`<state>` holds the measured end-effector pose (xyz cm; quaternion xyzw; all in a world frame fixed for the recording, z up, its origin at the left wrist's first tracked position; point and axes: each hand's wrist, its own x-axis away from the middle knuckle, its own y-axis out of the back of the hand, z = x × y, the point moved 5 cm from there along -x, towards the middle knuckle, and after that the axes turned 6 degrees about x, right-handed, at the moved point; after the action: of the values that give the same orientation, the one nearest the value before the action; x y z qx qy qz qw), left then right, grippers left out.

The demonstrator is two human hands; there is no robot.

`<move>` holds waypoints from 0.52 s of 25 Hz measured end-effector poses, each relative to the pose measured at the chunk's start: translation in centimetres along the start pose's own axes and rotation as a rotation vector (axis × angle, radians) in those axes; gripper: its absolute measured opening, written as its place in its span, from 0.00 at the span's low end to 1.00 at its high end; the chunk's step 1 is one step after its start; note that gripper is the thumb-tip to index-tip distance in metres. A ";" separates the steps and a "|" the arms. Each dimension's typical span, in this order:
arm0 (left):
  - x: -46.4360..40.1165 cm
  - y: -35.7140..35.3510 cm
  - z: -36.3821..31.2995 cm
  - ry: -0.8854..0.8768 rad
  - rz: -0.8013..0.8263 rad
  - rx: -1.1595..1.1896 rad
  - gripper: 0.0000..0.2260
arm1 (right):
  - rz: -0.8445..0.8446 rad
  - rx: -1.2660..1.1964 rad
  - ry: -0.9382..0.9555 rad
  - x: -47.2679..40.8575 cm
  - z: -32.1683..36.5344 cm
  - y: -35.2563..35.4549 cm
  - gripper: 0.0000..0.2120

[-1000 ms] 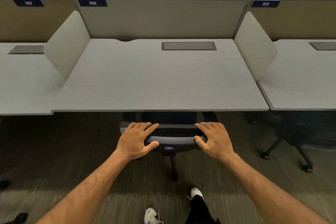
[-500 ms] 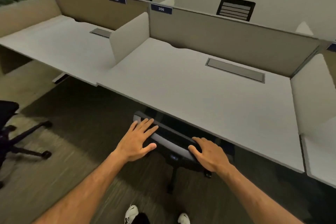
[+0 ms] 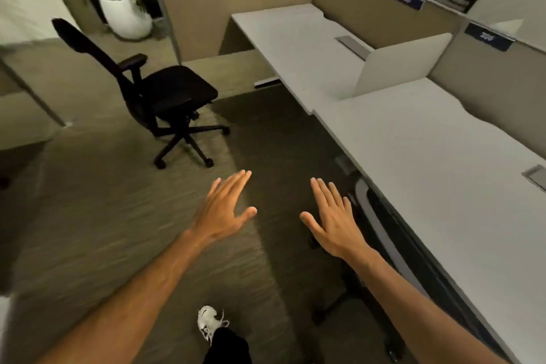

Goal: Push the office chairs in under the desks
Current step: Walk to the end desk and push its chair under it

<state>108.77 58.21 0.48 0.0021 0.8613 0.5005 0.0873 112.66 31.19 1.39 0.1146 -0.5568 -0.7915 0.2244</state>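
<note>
A black office chair (image 3: 165, 91) stands free on the carpet at the upper left, well away from the far desk (image 3: 295, 41) and facing toward it. A second chair (image 3: 381, 224) is tucked under the near desk (image 3: 428, 151) at the right, with only its grey-edged back showing. My left hand (image 3: 224, 210) and my right hand (image 3: 334, 216) hover flat over the floor, fingers spread and holding nothing. My right hand is just left of the tucked chair's back and not touching it.
A beige divider (image 3: 399, 65) stands between the two desks, with tan partitions (image 3: 242, 3) behind and beside them. A white planter (image 3: 124, 15) sits in the far corner. Another desk edge (image 3: 26, 83) is at the left. My shoe (image 3: 209, 322) is on the carpet below.
Both hands have come off the back of the chair under the near desk. The view has swung left, bringing the free black chair and the far desk into sight.
</note>
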 end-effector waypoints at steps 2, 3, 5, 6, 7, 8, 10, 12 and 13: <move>2.3 3.7 3.9 0.080 -0.050 0.002 0.38 | 0.026 -0.020 0.112 -3.7 5.3 -0.9 0.36; 3.4 5.4 5.9 0.115 -0.072 0.001 0.38 | 0.044 -0.031 0.160 -5.5 8.2 -1.3 0.36; 5.3 8.7 10.1 0.168 -0.127 -0.001 0.38 | 0.072 -0.055 0.256 -9.0 13.9 -2.4 0.36; 6.1 10.3 12.1 0.193 -0.154 0.000 0.38 | 0.088 -0.062 0.295 -10.8 16.7 -3.0 0.36; 6.8 11.9 14.2 0.214 -0.172 0.006 0.37 | 0.099 -0.068 0.326 -12.6 19.5 -3.6 0.37; 7.4 13.7 16.3 0.229 -0.192 0.008 0.37 | 0.110 -0.079 0.354 -14.3 22.3 -4.1 0.37; 8.6 17.4 20.6 0.246 -0.243 0.003 0.37 | 0.113 -0.102 0.416 -17.5 28.1 -5.5 0.37; 9.3 21.0 24.5 0.272 -0.290 -0.017 0.37 | 0.109 -0.109 0.467 -20.4 33.3 -6.6 0.37; 9.6 22.7 26.2 0.286 -0.306 -0.025 0.37 | 0.108 -0.115 0.482 -21.7 35.7 -7.1 0.37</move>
<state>101.45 93.02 6.00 -0.2009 0.8489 0.4873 0.0393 114.61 73.26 5.89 0.2572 -0.4466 -0.7586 0.3987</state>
